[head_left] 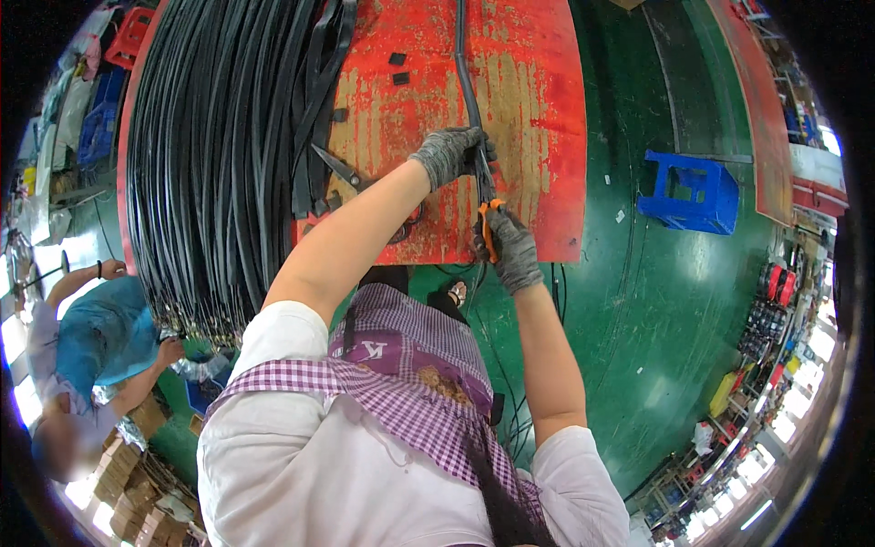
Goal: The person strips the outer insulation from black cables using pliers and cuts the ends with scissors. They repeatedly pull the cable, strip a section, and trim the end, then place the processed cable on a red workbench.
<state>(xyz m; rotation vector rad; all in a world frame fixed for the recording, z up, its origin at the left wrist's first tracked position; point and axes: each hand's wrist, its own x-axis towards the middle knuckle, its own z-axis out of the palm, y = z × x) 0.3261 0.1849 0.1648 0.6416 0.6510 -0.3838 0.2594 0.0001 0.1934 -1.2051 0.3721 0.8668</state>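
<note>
Here's the gloved left hand [451,157] clenched around one long black cable [466,82], up on the red, worn table [551,100], while the gloved right hand [515,253] squeezes one pair of orange-handled cutters [488,239] just below it! To the left, one more pair of scissors [336,165] lies by one big black cable heap [214,137], with two small black scraps [401,79] higher up.

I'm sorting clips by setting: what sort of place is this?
Probably a cable workshop: many long black cables lie on a red worktable, the gloved right hand holds an orange-handled tool, and a co-worker is nearby.
</note>
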